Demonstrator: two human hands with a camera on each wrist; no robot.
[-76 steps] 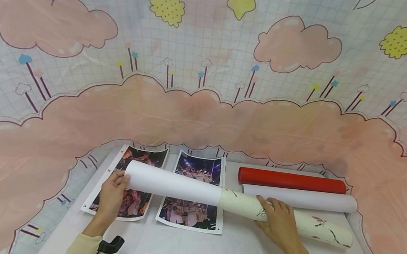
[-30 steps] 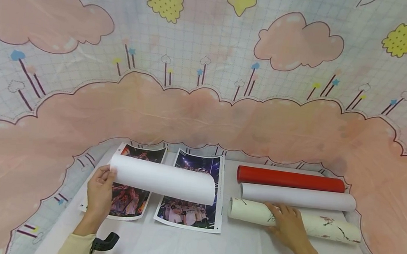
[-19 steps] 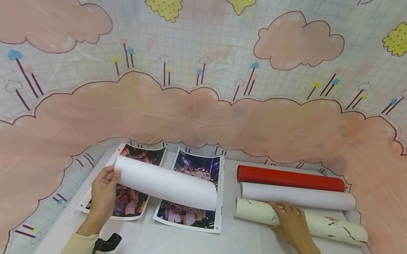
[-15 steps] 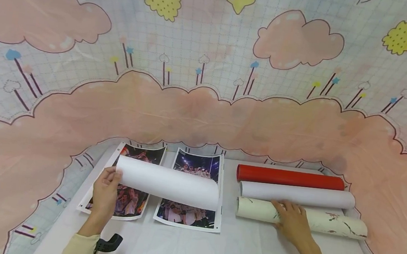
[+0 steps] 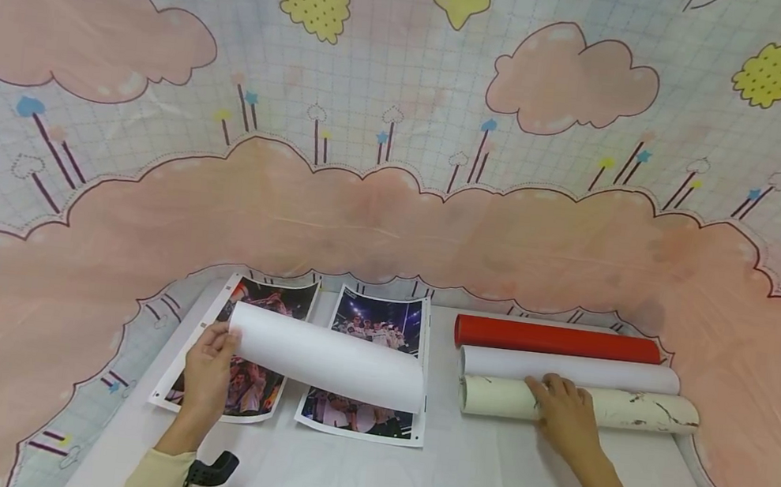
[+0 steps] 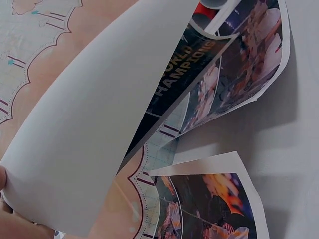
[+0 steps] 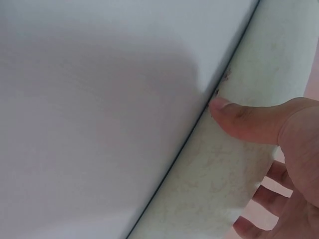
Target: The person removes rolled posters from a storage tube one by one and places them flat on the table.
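My left hand (image 5: pixel 209 371) pinches the left end of a half-curled poster (image 5: pixel 328 358), its white back facing up. In the left wrist view, the poster's dark printed underside (image 6: pixel 174 89) bears gold lettering. Below it lie two printed posters, the left one (image 5: pixel 253 392) with orange figures and the right one (image 5: pixel 360 423) with a group in white; the curled poster partly covers both. My right hand (image 5: pixel 565 420) grips a cream tube (image 5: pixel 644 413) with a dark branch pattern. In the right wrist view, the thumb lies on the tube (image 7: pixel 199 174) with the fingers on its other side.
A white roll (image 5: pixel 570 369) lies right behind the cream tube, and a red tube (image 5: pixel 559 340) lies behind that. The table (image 5: pixel 366 479) has a white cover. A cartoon-print cloth (image 5: pixel 392 228) hangs at the back and sides.
The cream tube has come off the curled poster and moved right, then back against the white roll, with my right hand on it. My left hand shifted left, then partly back, still holding the poster.
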